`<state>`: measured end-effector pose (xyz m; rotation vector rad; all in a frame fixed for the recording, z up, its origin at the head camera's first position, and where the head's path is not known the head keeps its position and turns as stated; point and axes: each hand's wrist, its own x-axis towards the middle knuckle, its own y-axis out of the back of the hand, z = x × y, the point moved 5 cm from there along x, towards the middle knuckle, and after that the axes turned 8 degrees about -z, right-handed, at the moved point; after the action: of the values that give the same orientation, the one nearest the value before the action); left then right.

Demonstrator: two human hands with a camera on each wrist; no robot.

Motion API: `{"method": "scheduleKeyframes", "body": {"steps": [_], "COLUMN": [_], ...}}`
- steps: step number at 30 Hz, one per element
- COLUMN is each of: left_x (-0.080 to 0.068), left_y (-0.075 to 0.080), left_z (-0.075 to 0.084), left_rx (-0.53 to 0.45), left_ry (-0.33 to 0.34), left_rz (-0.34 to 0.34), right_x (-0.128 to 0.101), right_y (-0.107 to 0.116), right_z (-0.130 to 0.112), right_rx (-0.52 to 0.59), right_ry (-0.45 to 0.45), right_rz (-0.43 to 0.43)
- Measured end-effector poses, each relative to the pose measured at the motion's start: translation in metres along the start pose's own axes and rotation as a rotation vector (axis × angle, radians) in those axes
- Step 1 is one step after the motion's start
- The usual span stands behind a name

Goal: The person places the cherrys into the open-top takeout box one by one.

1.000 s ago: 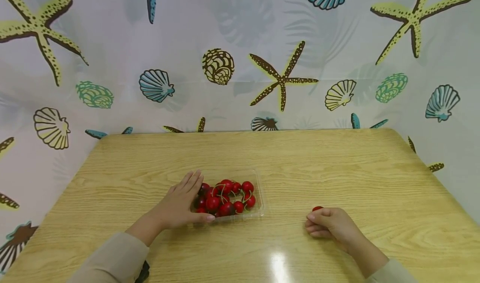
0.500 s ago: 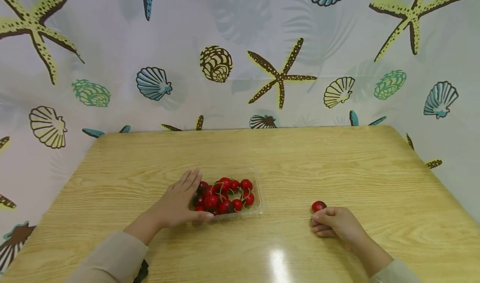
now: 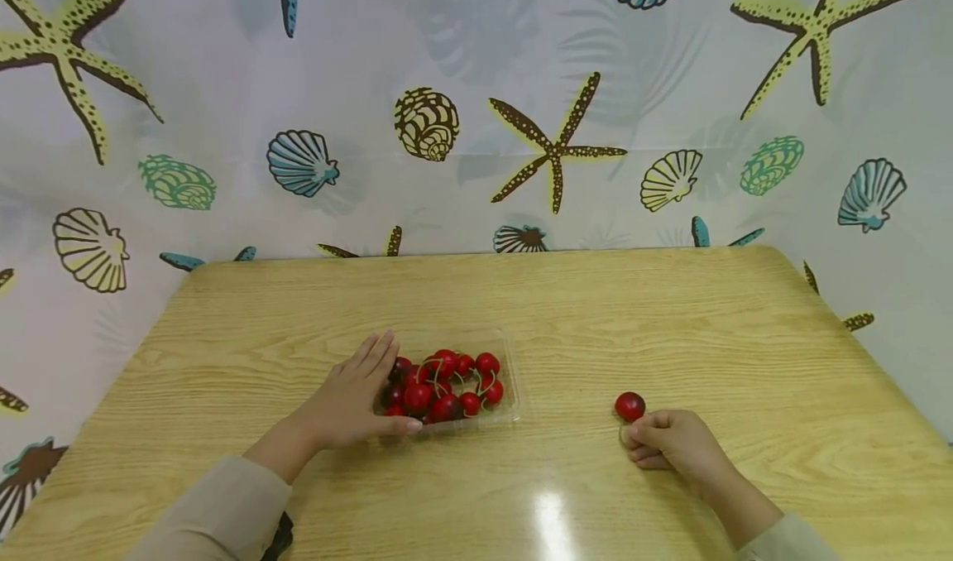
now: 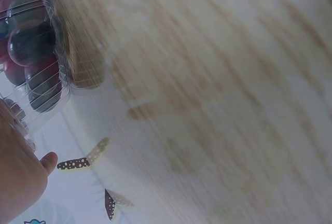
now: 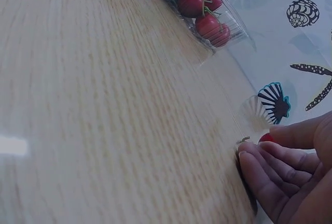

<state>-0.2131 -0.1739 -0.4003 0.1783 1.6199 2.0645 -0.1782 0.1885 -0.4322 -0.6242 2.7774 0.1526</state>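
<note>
A clear plastic box (image 3: 514, 379) of red and dark cherries (image 3: 447, 408) stands left of the table's middle. My left hand (image 3: 350, 400) rests against the box's left end, fingers straight and thumb stretched along the near side. In the left wrist view only part of that hand (image 4: 21, 167) shows beside the box. Well right of the box, my right hand (image 3: 673, 445) pinches a single cherry (image 3: 629, 406), apparently by its stem, with the fruit past the fingertips. From the right wrist, the thumb and fingers hide most of this cherry (image 5: 266, 138); a stem end (image 5: 244, 139) pokes out.
The wood-grain table (image 3: 566, 313) reaches back to a cloth (image 3: 476, 64) printed with shells and starfish. A small black object (image 3: 279, 536) lies partly hidden by the left sleeve. Lamp glare (image 3: 553, 528) shines on the near part of the table.
The cherry at my right hand, mostly hidden before, has come into full view beyond the fingertips. That hand has shifted slightly right. My left hand stays on the box.
</note>
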Motion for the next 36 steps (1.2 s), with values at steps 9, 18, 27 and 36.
{"method": "scheduleKeyframes", "body": {"steps": [9, 18, 27, 36], "left_x": [0.0011, 0.001, 0.0019, 0.0018], "left_y": [-0.0007, -0.0007, -0.0014, -0.001], "left_z": [-0.0012, -0.0009, -0.0028, -0.0026], "left_rx": [0.0, 0.001, 0.015, 0.011], "left_ry": [0.006, 0.003, -0.001, 0.004], "left_rz": [-0.008, -0.009, -0.001, 0.002], "right_x": [0.0005, 0.003, 0.0041, 0.0027], "right_y": [-0.0012, -0.0042, -0.0052, -0.0036], "right_z": [0.0013, 0.0019, 0.0008, 0.0028], "right_rx": [-0.185, -0.293, -0.346, -0.303], "right_ry": [-0.026, -0.045, -0.089, -0.077], "right_rz": [0.034, 0.064, 0.112, 0.086]}}
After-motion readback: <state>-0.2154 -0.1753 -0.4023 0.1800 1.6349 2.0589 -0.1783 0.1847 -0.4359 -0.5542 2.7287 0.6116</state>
